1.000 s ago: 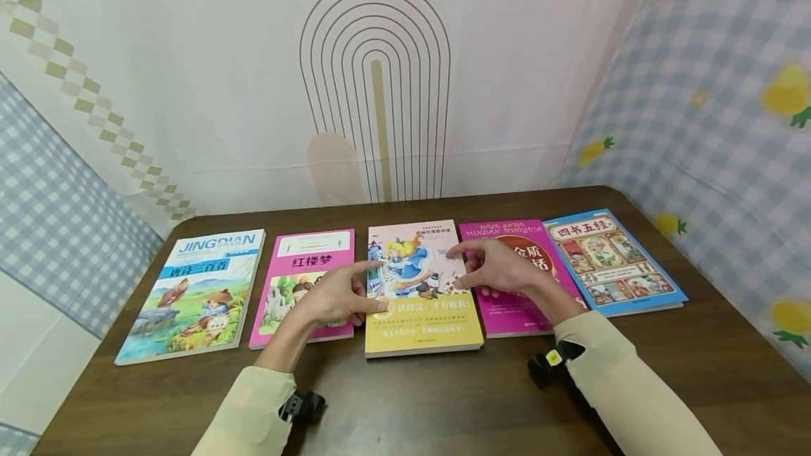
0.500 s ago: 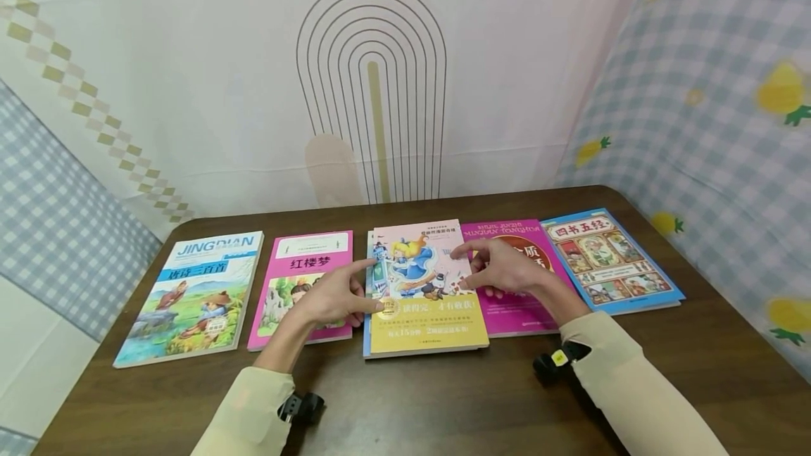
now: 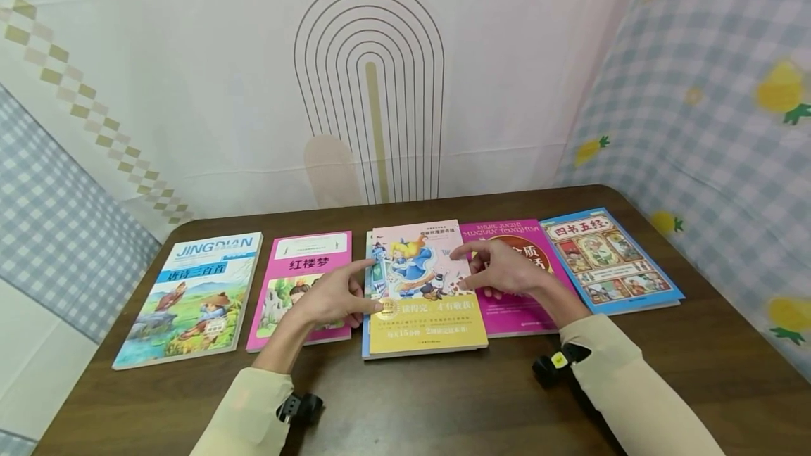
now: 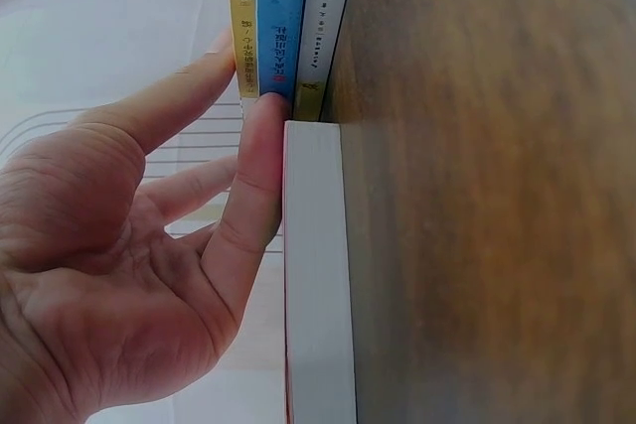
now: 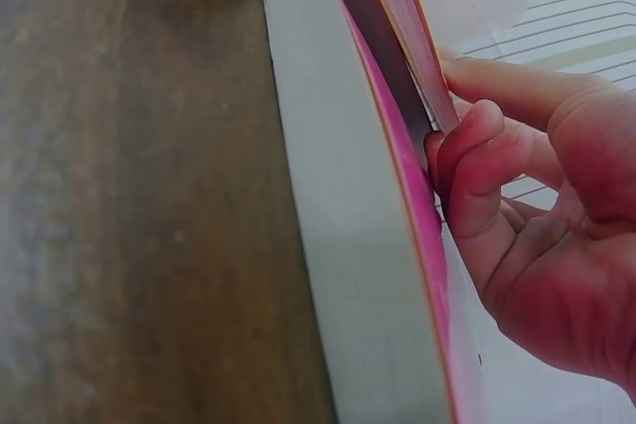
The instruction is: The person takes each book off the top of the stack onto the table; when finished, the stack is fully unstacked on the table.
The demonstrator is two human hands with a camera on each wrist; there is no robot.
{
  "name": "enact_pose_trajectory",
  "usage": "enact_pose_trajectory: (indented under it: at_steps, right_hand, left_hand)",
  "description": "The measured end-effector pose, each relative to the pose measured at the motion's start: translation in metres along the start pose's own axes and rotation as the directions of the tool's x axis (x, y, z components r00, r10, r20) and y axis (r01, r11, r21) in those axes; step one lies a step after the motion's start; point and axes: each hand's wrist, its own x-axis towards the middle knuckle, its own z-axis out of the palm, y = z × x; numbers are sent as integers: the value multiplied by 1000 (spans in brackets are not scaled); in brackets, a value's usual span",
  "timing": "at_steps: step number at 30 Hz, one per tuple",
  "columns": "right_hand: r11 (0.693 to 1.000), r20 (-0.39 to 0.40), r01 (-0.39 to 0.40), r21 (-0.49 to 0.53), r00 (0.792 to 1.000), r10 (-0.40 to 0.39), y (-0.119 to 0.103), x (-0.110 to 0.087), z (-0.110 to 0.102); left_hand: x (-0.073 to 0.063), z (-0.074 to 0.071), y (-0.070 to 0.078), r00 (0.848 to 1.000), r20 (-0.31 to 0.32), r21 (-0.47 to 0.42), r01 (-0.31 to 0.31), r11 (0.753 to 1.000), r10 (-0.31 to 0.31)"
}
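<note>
In the head view a storybook [image 3: 431,322] with a pink and yellow cover lies on top of a stack at mid-table. My left hand [image 3: 332,298] grips its left edge with thumb and forefinger; in the left wrist view those fingers [image 4: 260,161] lie along the yellow spine [image 4: 242,27] and the blue spine [image 4: 282,22] below it. Opposite, my right hand [image 3: 503,266] holds the right edge, its lower fingers [image 5: 472,171] bent under that side in the right wrist view. A blue strip of the lower book [image 3: 366,340] shows at the left.
Left of the stack lie a pink book [image 3: 269,315] and a blue-green book [image 3: 184,308]. To the right, a magenta book [image 3: 519,319] reaches under my right hand, with a blue-bordered book [image 3: 608,259] beyond it. The brown table [image 3: 418,407] backs onto a hanging cloth [image 3: 215,90].
The top storybook has slid slightly right over the stack, uncovering a strip of the lower book at the left. Both hands keep their hold; little differs over the last half second.
</note>
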Motion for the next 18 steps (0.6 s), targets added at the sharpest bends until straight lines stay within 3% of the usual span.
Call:
enact_pose_trajectory:
  at_steps: [6,14,18]
  right_hand:
    - [1000,-13,2,-1,1000,-2,1,-1,1]
    - [1000,-4,22,21,1000,-22,1,-3,2]
    - [998,10,32,60,999,-33,2,-3,2]
  left_hand:
    - [1,1,1,1000,-1,15,5,1000,-5]
    - [3,2,4,998,-11,48,56,997,-55]
    - [3,0,2,999,8,23,41,999,-41]
